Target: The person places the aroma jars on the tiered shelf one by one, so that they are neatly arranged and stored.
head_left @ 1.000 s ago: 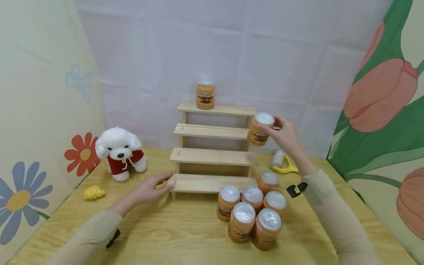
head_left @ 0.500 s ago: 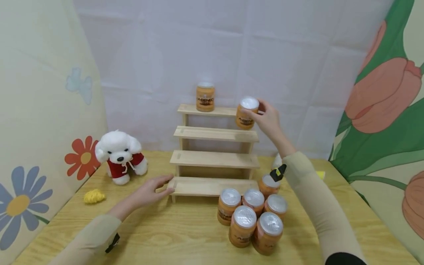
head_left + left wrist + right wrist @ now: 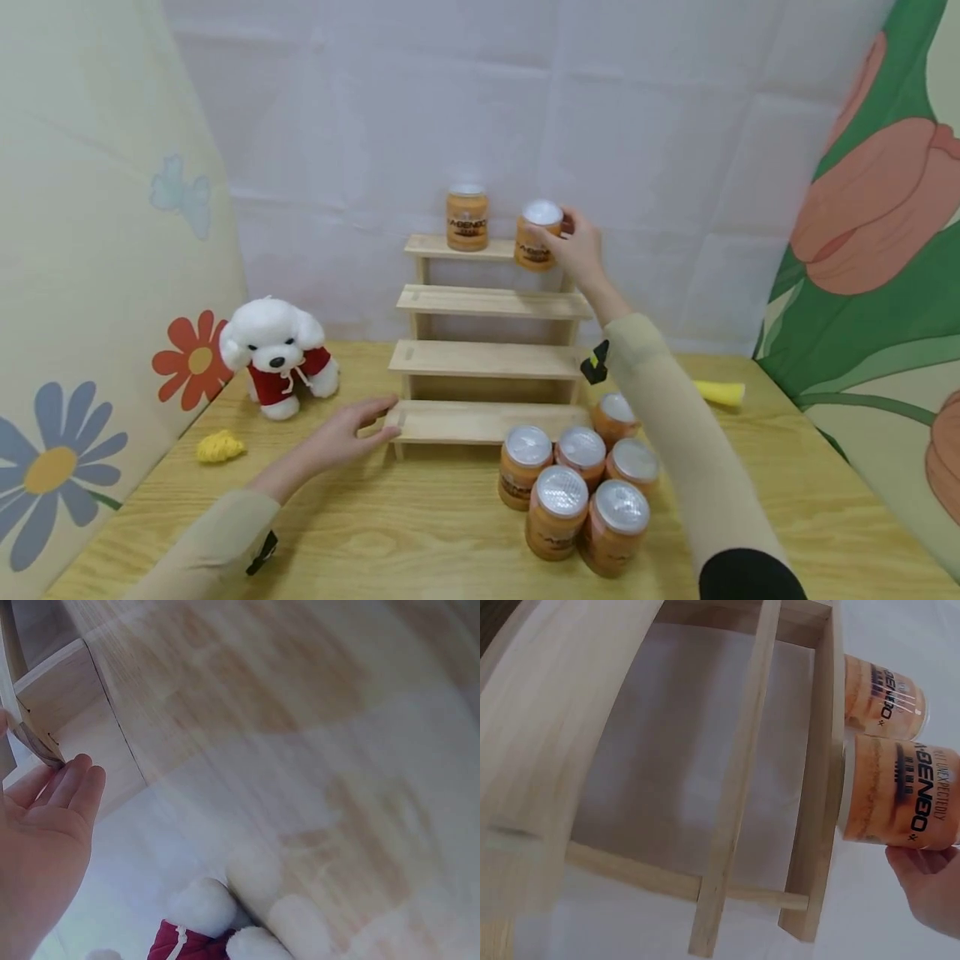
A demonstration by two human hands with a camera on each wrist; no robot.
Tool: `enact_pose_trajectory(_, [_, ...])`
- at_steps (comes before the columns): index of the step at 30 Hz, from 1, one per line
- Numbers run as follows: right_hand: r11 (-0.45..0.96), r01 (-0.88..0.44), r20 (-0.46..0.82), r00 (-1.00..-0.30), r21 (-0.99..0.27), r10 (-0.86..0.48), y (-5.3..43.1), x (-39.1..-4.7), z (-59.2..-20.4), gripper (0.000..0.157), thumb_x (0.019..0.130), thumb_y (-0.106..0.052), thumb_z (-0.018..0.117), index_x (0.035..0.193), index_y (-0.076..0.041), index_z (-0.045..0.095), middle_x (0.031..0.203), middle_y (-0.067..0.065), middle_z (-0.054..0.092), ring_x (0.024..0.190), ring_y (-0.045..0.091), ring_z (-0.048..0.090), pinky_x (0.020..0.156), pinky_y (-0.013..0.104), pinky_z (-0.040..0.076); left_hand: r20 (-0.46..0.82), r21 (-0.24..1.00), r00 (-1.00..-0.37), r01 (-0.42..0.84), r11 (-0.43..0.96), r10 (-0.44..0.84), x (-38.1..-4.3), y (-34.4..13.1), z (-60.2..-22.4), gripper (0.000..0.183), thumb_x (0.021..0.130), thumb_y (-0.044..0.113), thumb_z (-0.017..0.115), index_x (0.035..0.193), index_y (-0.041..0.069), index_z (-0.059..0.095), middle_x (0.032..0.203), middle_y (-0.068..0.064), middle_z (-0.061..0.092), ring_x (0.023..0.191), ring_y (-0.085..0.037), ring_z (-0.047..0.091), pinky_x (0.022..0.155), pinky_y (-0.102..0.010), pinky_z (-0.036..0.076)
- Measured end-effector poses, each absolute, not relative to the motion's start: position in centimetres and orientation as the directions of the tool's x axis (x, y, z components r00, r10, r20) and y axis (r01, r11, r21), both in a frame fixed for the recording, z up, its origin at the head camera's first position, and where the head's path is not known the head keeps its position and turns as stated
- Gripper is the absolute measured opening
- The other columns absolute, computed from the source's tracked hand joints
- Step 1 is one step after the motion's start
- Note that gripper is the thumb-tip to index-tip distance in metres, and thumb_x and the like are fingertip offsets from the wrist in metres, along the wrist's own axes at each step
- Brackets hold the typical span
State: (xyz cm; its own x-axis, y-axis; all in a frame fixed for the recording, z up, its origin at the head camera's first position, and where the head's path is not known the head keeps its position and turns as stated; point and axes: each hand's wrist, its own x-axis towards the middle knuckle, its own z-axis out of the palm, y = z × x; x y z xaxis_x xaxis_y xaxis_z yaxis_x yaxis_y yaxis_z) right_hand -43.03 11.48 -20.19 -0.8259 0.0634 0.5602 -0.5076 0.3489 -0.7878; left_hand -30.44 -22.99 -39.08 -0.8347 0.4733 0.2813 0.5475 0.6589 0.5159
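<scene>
An orange can with a silver lid [image 3: 536, 253] is in my right hand [image 3: 582, 251], gripped between thumb and fingers at the top step of a wooden stepped shelf [image 3: 491, 361]. In the right wrist view this held can [image 3: 896, 791] has its base right at the top board's edge. Left of it, a second orange can [image 3: 467, 221] stands upright on that top step. My left hand [image 3: 341, 437] holds the left end of the lowest step; in the left wrist view the fingers [image 3: 79, 784] lie at the board's corner, the thumb mostly out of frame.
Several more orange cans [image 3: 558, 508] stand clustered at the shelf's front right. A white plush dog in red [image 3: 276, 354] sits left of the shelf, with a yellow yarn bundle [image 3: 221, 447] nearby. Behind my right sleeve lies a yellow object [image 3: 722, 393].
My right hand has carried the can up and to the left, from beside the shelf's right end to the top step. The left hand stays at the lowest step.
</scene>
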Motion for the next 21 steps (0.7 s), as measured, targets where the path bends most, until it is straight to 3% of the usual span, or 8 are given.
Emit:
enact_pose_trajectory(8, [0.364,-0.508,0.565,-0.823,-0.781,0.063,11.0,-43.8,-20.3,0.066,0.081,-0.032,0.074,0.134,-0.007,0.043,0.126,0.018,0.056,0.115,0.028,0.056,0.097,0.033,0.048,0.266,0.530,-0.842,0.534,0.659,0.468,-30.2,-22.7,-38.8,0.058,0.093,0.030,0.059,0.136,-0.007,0.045,0.135,-0.026,0.048,0.117,-0.041,0.053,0.095,-0.048,0.048])
enact_pose_trajectory(12, [0.403,-0.526,0.594,-0.803,-0.749,0.057,10.8,-44.0,-20.0,0.061,0.082,-0.032,0.073,0.127,-0.007,0.040,0.124,0.020,0.056,0.112,0.031,0.057,0.096,0.036,0.049,0.284,0.526,-0.831,0.552,0.647,0.478,-30.1,-22.8,-38.7,0.056,0.093,0.026,0.060,0.134,-0.009,0.045,0.134,-0.027,0.049,0.116,-0.042,0.054,0.094,-0.048,0.048])
enact_pose_trajectory(16, [0.493,-0.521,0.620,-0.783,-0.696,0.048,10.6,-44.2,-19.9,0.058,0.082,-0.033,0.072,0.122,-0.001,0.046,0.123,0.019,0.054,0.112,0.030,0.055,0.096,0.034,0.048,0.274,0.529,-0.834,0.547,0.649,0.479,-30.0,-23.0,-38.6,0.056,0.093,0.027,0.059,0.135,-0.008,0.045,0.134,-0.027,0.049,0.116,-0.042,0.054,0.094,-0.048,0.048])
enact_pose_trajectory(21, [0.638,-0.468,0.578,-0.815,-0.612,-0.043,10.5,-44.1,-19.5,0.070,0.078,-0.038,0.075,0.131,-0.005,0.042,0.125,0.018,0.047,0.112,0.030,0.051,0.093,0.037,0.048,0.269,0.536,-0.839,0.538,0.651,0.472,-29.7,-23.4,-38.6,0.056,0.093,0.027,0.060,0.135,-0.008,0.045,0.134,-0.027,0.049,0.117,-0.042,0.053,0.094,-0.049,0.048])
